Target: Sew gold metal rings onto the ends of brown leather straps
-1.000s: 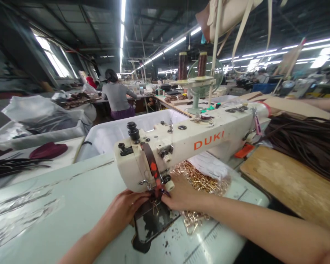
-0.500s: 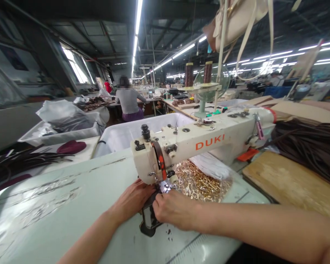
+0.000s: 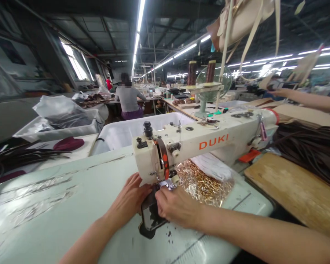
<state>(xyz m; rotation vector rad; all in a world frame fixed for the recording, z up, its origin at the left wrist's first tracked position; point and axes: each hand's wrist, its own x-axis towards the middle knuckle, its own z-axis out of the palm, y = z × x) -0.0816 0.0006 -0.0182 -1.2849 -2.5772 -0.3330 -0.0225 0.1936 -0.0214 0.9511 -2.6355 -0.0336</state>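
The strap [image 3: 151,216], a dark, glossy strip with a rounded end, lies flat on the worktop [image 3: 57,198] under the head of the sewing machine [image 3: 181,146], near the front edge. The left hand [image 3: 129,200] rests its fingers on the strap's left side, pressing it down. The right hand [image 3: 176,205] is curled over the strap's right side, fingertips pinching at the needle area; what they pinch is hidden by the hand and the machine head. The needle itself is too small to make out. Just behind the right hand lies a heap of gold metal clasps [image 3: 206,183], partly under a white cloth [image 3: 211,167]. At the right edge lies a worn wooden board [image 3: 291,190], and beyond it a pile of dark cords [image 3: 310,146], cut off by the frame.
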